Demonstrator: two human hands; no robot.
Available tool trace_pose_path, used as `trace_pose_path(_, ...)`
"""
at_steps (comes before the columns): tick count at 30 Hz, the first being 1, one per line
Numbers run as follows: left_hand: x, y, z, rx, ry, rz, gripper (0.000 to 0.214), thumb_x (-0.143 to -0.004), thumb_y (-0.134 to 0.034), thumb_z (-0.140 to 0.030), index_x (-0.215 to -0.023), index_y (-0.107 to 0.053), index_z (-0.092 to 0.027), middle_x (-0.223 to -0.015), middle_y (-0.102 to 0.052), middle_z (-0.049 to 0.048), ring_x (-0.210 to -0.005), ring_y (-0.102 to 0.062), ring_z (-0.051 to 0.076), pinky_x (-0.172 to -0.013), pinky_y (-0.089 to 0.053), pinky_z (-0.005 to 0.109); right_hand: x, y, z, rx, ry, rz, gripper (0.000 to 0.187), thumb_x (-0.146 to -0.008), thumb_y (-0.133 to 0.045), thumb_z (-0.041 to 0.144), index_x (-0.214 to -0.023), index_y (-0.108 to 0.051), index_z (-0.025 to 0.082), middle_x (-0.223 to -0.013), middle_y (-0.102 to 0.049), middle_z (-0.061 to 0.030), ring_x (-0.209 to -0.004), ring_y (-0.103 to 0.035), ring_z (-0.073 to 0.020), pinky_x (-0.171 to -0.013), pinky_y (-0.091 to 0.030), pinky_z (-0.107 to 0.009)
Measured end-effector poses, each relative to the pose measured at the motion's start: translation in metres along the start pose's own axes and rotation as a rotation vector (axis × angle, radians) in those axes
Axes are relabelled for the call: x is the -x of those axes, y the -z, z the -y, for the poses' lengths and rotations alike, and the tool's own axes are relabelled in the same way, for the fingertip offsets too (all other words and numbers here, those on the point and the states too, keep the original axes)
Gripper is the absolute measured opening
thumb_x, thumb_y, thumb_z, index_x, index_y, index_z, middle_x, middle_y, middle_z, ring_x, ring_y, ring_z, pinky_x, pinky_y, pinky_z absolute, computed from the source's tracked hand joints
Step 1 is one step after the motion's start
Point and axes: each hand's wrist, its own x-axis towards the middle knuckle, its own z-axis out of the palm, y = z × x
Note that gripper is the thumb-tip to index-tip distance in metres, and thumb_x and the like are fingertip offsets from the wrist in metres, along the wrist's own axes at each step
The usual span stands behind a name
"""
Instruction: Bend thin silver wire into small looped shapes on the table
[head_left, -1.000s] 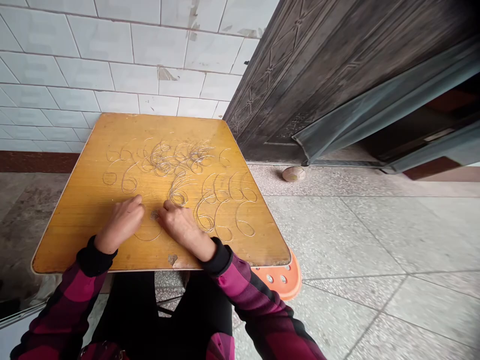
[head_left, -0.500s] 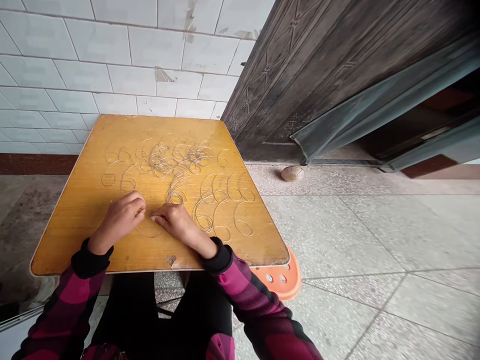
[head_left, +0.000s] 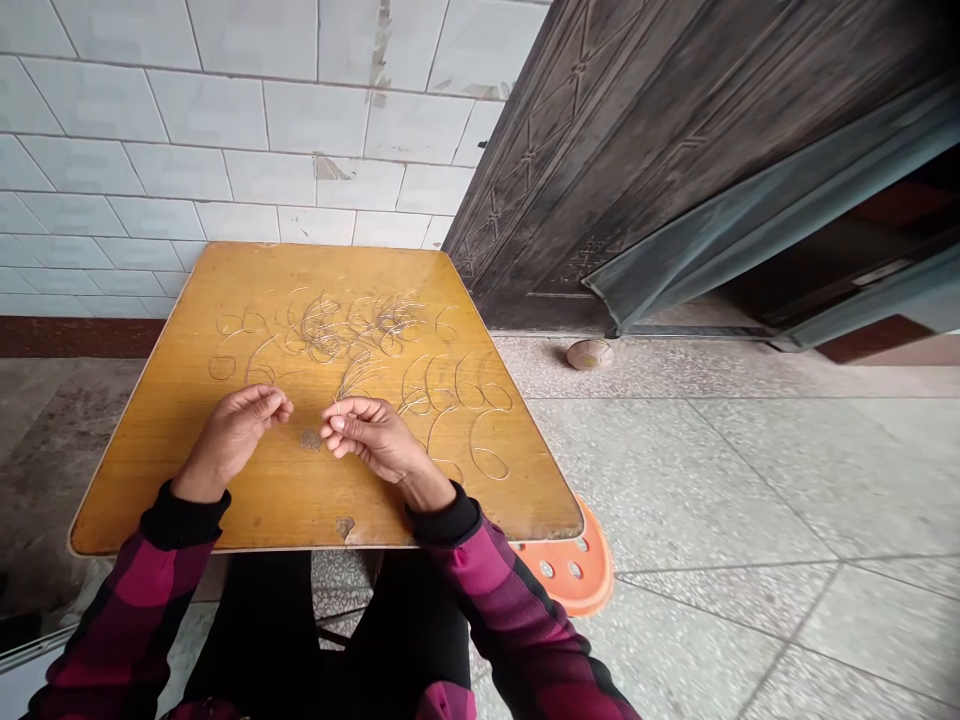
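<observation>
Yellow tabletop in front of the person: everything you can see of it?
The tabletop is a flat, honey-yellow board with visible wood grain and a glossy varnished look, rounded corners and a thin pale edge. A chip marks the near edge. Thin pale curled strands lie looped across it. It stands before a white tiled wall.

Fine pale strands on the wooden tabletop: too thin to tell wire from hair; the central tangle cannot be traced strand by strand. Left hand, right hand: any strand between the fingertips too fine to resolve. Brownish tuft, round object on the floor: too small to identify. Orange stool: partly hidden by the tabletop. Plaid sleeves: cut off by the lower edge.
</observation>
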Motion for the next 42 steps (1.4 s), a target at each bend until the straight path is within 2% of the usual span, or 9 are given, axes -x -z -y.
trace_pose_path(6, 0.000, -0.004, 0.012, 0.241, 0.160, 0.100, 0.029, -0.059, -0.085, -0.035, -0.068, -0.066, -0.015, -0.071, -0.063, 0.0028, -0.057, -0.049, 0.007, -0.052, -0.040, 0.020, 0.000, 0.000, 0.001, -0.087, 0.083, -0.007, 0.032, -0.062, -0.084, 0.035, -0.084, -0.070, 0.017, -0.075, -0.072, 0.0001, -0.062, -0.067, -0.0081, -0.058, -0.056, -0.017)
trace_pose_path(9, 0.000, -0.005, 0.013, 0.279, 0.182, 0.092, 0.030, -0.058, -0.086, -0.033, -0.068, -0.065, -0.014, -0.067, -0.062, 0.0021, -0.054, -0.049, 0.006, -0.048, -0.039, 0.017, -0.001, 0.002, 0.000, -0.118, 0.068, 0.072, 0.039, -0.064, -0.080, 0.047, -0.085, -0.071, 0.015, -0.078, -0.073, -0.0033, -0.063, -0.066, -0.0093, -0.055, -0.055, -0.018)
trace_pose_path(11, 0.001, -0.006, 0.013, 0.288, 0.193, 0.115, 0.031, -0.058, -0.086, -0.034, -0.067, -0.065, -0.012, -0.064, -0.061, 0.0018, -0.053, -0.049, 0.005, -0.047, -0.038, 0.016, -0.004, 0.003, -0.003, -0.142, 0.089, 0.057, 0.040, -0.068, -0.077, 0.051, -0.085, -0.071, 0.015, -0.080, -0.072, -0.0035, -0.061, -0.064, -0.0078, -0.051, -0.053, -0.016)
trace_pose_path(16, 0.006, -0.017, 0.015, 0.184, 0.274, 0.210, 0.031, -0.061, -0.084, -0.035, -0.064, -0.066, -0.011, -0.062, -0.062, 0.0031, -0.050, -0.050, 0.006, -0.044, -0.037, 0.017, -0.009, -0.001, -0.014, 0.014, 0.148, -0.035, 0.026, -0.069, -0.080, 0.032, -0.090, -0.071, 0.019, -0.066, -0.066, 0.0038, -0.053, -0.056, -0.0043, -0.048, -0.044, -0.015)
trace_pose_path(22, 0.010, -0.023, 0.018, 0.059, 0.335, 0.310, 0.024, -0.069, -0.078, -0.033, -0.066, -0.068, -0.012, -0.063, -0.064, 0.0029, -0.046, -0.050, 0.006, -0.044, -0.037, 0.018, -0.011, -0.004, -0.020, 0.178, 0.187, -0.061, 0.018, -0.069, -0.078, 0.033, -0.074, -0.071, 0.018, -0.058, -0.061, 0.0040, -0.049, -0.050, -0.0054, -0.045, -0.035, -0.019)
trace_pose_path(26, 0.010, -0.022, 0.017, 0.037, 0.347, 0.323, 0.026, -0.066, -0.079, -0.035, -0.062, -0.067, -0.012, -0.060, -0.064, 0.0027, -0.045, -0.050, 0.006, -0.043, -0.036, 0.018, -0.010, -0.001, -0.016, 0.137, 0.204, -0.059, 0.018, -0.068, -0.078, 0.033, -0.066, -0.069, 0.018, -0.057, -0.060, 0.0036, -0.050, -0.049, -0.0060, -0.046, -0.035, -0.019)
trace_pose_path(33, 0.010, -0.025, 0.016, -0.050, 0.382, 0.383, 0.028, -0.063, -0.078, -0.038, -0.057, -0.065, -0.013, -0.059, -0.064, 0.0041, -0.045, -0.049, 0.008, -0.044, -0.038, 0.020, -0.006, 0.010, 0.006, 0.099, 0.313, -0.167, 0.017, -0.066, -0.079, 0.031, -0.063, -0.069, 0.018, -0.057, -0.058, 0.0031, -0.049, -0.047, -0.0053, -0.044, -0.033, -0.018)
trace_pose_path(38, 0.011, -0.026, 0.018, -0.084, 0.383, 0.430, 0.028, -0.063, -0.077, -0.037, -0.055, -0.065, -0.013, -0.058, -0.063, 0.0041, -0.045, -0.048, 0.008, -0.044, -0.037, 0.021, -0.004, 0.021, 0.020, 0.006, 0.398, -0.242, 0.016, -0.062, -0.082, 0.029, -0.062, -0.070, 0.019, -0.063, -0.060, 0.0027, -0.049, -0.048, -0.0042, -0.044, -0.036, -0.017)
trace_pose_path(42, 0.011, -0.026, 0.019, -0.105, 0.382, 0.475, 0.028, -0.064, -0.076, -0.037, -0.056, -0.065, -0.013, -0.057, -0.062, 0.0039, -0.044, -0.048, 0.008, -0.043, -0.036, 0.021, -0.001, 0.027, 0.028, -0.052, 0.406, -0.271, 0.015, -0.058, -0.083, 0.027, -0.061, -0.070, 0.019, -0.063, -0.062, 0.0026, -0.049, -0.050, -0.0038, -0.043, -0.039, -0.014)
